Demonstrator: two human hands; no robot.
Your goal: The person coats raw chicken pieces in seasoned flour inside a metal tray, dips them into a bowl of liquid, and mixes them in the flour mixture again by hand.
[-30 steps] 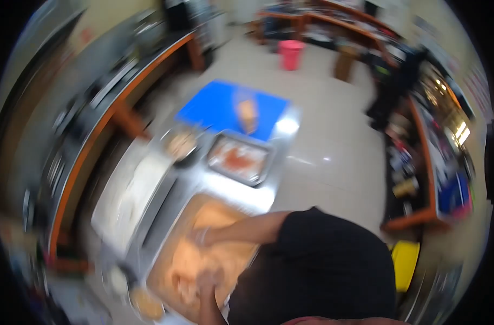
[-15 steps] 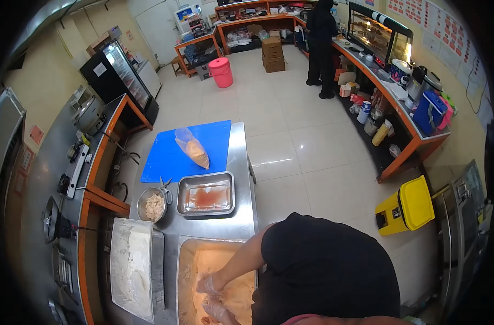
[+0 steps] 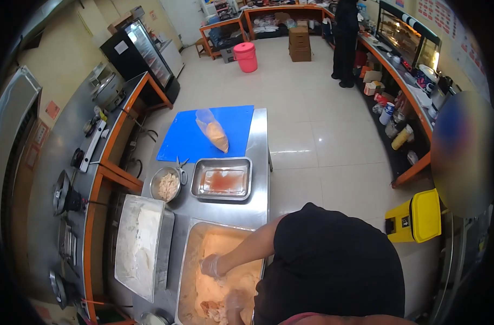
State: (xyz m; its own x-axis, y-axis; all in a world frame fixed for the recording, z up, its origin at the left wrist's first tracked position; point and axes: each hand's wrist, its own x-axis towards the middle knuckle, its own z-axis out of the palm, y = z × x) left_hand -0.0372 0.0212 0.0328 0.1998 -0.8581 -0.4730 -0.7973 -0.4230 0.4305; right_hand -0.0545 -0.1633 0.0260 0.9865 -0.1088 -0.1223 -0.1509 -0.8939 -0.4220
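A deep metal tray [image 3: 188,254] of orange breading flour [image 3: 225,238] lies below me, with both my hands inside it. My right hand [image 3: 210,266], in a clear plastic glove, is curled down into the flour; whatever its fingers hold is hidden. Nearer the tray's bottom edge, my left hand [image 3: 236,304], also gloved, is smeared by motion. Flour-coated meat pieces [image 3: 211,310] lie right beside it. Beyond the tray stand a metal bowl of pale meat strips [image 3: 168,186], tongs [image 3: 182,169] at its rim, and a shallow steel pan [image 3: 248,181] with reddish liquid.
A long container of white flour [image 3: 138,246] adjoins the tray on the left. On a blue cutting board [image 3: 176,132] sits a bag of orange powder [image 3: 217,135]. A yellow bin [image 3: 423,216] stands right. At the back, a person in black [image 3: 344,43] faces the counter.
My hands were close together low in the tray; now they are apart, the right one farther up. The coated pieces show more clearly. The whole view has shifted right and slightly up.
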